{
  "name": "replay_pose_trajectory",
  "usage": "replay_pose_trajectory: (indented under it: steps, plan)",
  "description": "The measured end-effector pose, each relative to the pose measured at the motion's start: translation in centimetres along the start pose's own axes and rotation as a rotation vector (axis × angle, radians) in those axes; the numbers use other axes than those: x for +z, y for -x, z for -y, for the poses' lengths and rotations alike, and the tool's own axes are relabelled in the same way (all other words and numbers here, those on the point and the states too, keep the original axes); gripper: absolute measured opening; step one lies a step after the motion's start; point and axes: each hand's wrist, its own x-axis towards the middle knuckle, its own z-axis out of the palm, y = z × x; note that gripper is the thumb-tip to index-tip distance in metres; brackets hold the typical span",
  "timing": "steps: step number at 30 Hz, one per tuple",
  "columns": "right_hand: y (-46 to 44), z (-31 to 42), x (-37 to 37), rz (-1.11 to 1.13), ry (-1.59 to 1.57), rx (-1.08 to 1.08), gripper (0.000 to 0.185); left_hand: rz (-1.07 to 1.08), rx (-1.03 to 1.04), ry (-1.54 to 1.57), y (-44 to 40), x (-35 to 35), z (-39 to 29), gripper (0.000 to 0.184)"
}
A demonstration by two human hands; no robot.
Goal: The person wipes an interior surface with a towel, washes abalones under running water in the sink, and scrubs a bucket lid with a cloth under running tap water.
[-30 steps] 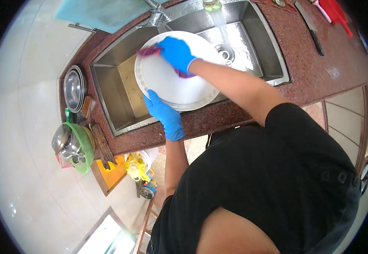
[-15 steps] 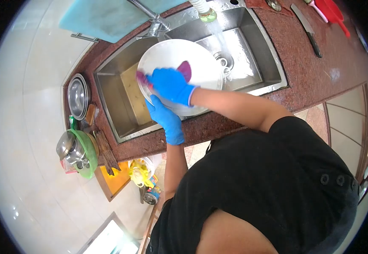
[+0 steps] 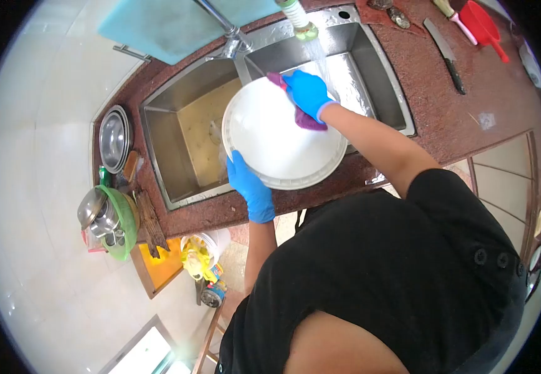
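A large white round plastic lid (image 3: pixel 273 140) with a ridged rim lies tilted over the near part of the double sink. My left hand (image 3: pixel 250 190), in a blue glove, grips its lower left edge. On the far right of its surface, my right hand (image 3: pixel 309 95), gloved the same way, is closed on a purple cloth (image 3: pixel 309 121) and presses it against the lid. Part of the cloth is hidden beneath the fingers. Water (image 3: pixel 320 55) runs from a faucet hose (image 3: pixel 296 19) just beyond the right hand.
The left basin (image 3: pixel 205 121) holds murky water. A knife (image 3: pixel 446 56) and a red scoop (image 3: pixel 482 23) lie on the right counter. Stacked metal bowls (image 3: pixel 114 140) and a green basket (image 3: pixel 124 230) of metalware stand at left. A blue-green panel (image 3: pixel 158 31) rises behind the sink.
My right hand has swept the cloth from the lid's left side to its far right. The lid has shifted toward me and to the right, with my left hand still at its edge.
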Motion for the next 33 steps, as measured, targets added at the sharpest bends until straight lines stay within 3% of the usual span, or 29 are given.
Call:
replay_pose_trajectory:
  steps: [1, 3, 4, 5, 9, 10, 11, 14, 17, 20, 23, 25, 26, 27, 29, 30, 31, 33]
  plan:
    - [0.5, -1.1, -1.0, -0.005, 0.007, 0.0, 0.023, 0.006, 0.0, 0.007, 0.4, 0.3, -0.3, 0.039]
    - [1.8, -3.1, -2.8, 0.256, -0.388, 0.05, 0.028, 0.01, -0.081, 0.074, 1.4, 0.9, -0.9, 0.038]
    - [1.9, -4.5, -3.8, 0.348, -0.716, 0.245, 0.031, 0.042, -0.038, 0.049, 1.5, 1.0, -0.7, 0.039]
    - [1.9, -4.6, -6.2, 0.27, -0.833, 0.288, 0.028, 0.043, -0.044, 0.044, 1.5, 1.5, -1.0, 0.039]
    - [1.5, -6.9, -12.5, 0.073, -0.72, 0.274, 0.035, 0.107, 0.003, 0.041, 0.8, 6.1, -3.5, 0.039]
    - [1.3, -7.8, -13.2, -0.043, -0.494, 0.135, 0.038, 0.132, 0.031, 0.015, 0.5, 7.4, -4.1, 0.038]
    - [1.5, -8.0, -14.0, -0.045, -0.602, 0.172, 0.039, 0.156, 0.063, -0.009, 0.1, 8.7, -4.5, 0.038]
    - [1.9, -9.0, -14.7, -0.039, -0.442, 0.08, 0.039, 0.288, 0.109, -0.138, -1.2, 11.8, -5.2, 0.043]
    - [1.9, -9.1, -15.8, 0.122, -0.374, 0.109, 0.039, 0.38, 0.177, -0.304, -2.6, 14.9, -4.8, 0.044]
    - [0.8, -8.8, -15.3, 0.173, -1.53, 0.283, 0.043, 0.454, 0.308, -0.466, -4.5, 17.3, -3.6, 0.048]
    - [-1.9, -6.6, -14.9, 0.299, -1.764, 0.283, 0.043, 0.534, 0.298, -0.418, -7.0, 19.5, -2.0, 0.04]
    - [-2.5, -5.2, -14.5, 0.267, -1.573, 0.292, 0.042, 0.524, -0.17, -0.079, -7.8, 20.5, -2.1, 0.031]
    - [-2.7, -5.1, -13.8, 0.277, -1.366, 0.192, 0.041, 0.472, -0.323, 0.055, -9.3, 20.9, -0.8, 0.025]
    - [-2.9, -5.0, -13.5, 0.289, -1.159, 0.093, 0.041, 0.463, -0.318, 0.067, -11.2, 21.0, 0.7, 0.025]
    - [-1.4, -4.6, -15.7, 0.355, -1.04, 0.064, 0.046, 0.952, 0.093, -0.327, -12.4, 21.2, 1.1, 0.025]
    - [-1.0, -5.2, -15.6, 0.316, -0.81, 0.021, 0.048, 0.868, 0.448, -0.616, -10.8, 22.0, 0.8, 0.025]
    - [-0.4, -5.9, -15.6, 0.278, -0.583, -0.026, 0.051, 0.841, 0.434, -0.604, -10.1, 22.2, 1.6, 0.025]
    - [0.2, -7.4, -15.6, 0.251, -0.587, 0.049, 0.055, 0.963, 0.275, -0.326, -10.6, 22.7, 2.3, 0.026]
